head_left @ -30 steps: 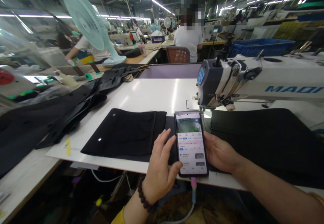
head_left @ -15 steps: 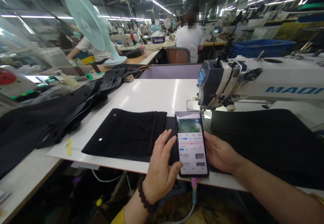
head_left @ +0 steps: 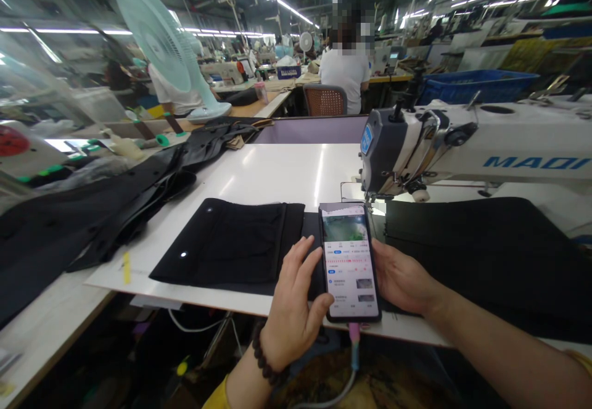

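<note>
A smartphone [head_left: 351, 264] with a lit screen is tilted up above the front of the sewing table. My right hand [head_left: 404, 276] grips it from the right edge, with most of its fingers hidden behind. My left hand [head_left: 298, 304] is at the phone's left side, fingers apart, the thumb by the lower left edge of the screen; whether it touches is unclear. A cable [head_left: 354, 350] with a pink plug runs down from the phone's bottom. Black fabric [head_left: 235, 242] with two shiny round spots lies to the left, and more black fabric [head_left: 481, 261] to the right.
A white sewing machine [head_left: 462, 144] stands on the right of the white table [head_left: 287, 168]. Piled black fabric [head_left: 115, 211] lies along the left, below a pale green fan [head_left: 160, 45]. Ahead sits a person [head_left: 345, 70] in white; a blue crate [head_left: 481, 85] is at right.
Both my hands and the phone hold nearly the same place. Behind the fan, a co-worker's outstretched arm has gone from sight as that person shifted.
</note>
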### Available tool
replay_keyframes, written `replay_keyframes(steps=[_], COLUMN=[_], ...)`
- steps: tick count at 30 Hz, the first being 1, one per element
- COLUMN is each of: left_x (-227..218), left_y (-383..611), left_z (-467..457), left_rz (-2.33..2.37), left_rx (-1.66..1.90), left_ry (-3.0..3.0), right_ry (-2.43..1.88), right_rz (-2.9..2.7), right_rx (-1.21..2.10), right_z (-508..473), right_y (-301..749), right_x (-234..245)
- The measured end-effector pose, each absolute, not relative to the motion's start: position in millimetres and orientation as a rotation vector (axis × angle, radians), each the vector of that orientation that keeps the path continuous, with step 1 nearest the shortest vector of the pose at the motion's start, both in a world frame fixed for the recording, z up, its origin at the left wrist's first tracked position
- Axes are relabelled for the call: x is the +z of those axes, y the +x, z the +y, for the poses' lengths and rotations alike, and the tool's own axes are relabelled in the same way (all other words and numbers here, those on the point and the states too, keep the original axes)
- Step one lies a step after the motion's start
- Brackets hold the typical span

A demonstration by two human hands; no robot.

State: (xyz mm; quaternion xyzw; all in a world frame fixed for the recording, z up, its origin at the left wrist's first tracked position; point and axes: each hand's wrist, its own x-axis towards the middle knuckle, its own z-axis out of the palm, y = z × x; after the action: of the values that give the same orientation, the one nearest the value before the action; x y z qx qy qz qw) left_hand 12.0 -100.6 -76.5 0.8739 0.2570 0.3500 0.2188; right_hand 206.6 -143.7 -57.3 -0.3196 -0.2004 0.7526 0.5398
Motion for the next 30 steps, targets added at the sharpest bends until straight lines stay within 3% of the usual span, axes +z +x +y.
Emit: replay_keyframes(steps=[30], left_x=[-76.0], left_y=[10.1], left_z=[-101.0], left_rz=[0.715], left_rx=[0.965], left_ry=[2.427], right_ry=[-0.74], right_rz=[-0.478], right_rx=[1.798], right_z=[-144.2], right_y=[205.8], right_x=[-56.7])
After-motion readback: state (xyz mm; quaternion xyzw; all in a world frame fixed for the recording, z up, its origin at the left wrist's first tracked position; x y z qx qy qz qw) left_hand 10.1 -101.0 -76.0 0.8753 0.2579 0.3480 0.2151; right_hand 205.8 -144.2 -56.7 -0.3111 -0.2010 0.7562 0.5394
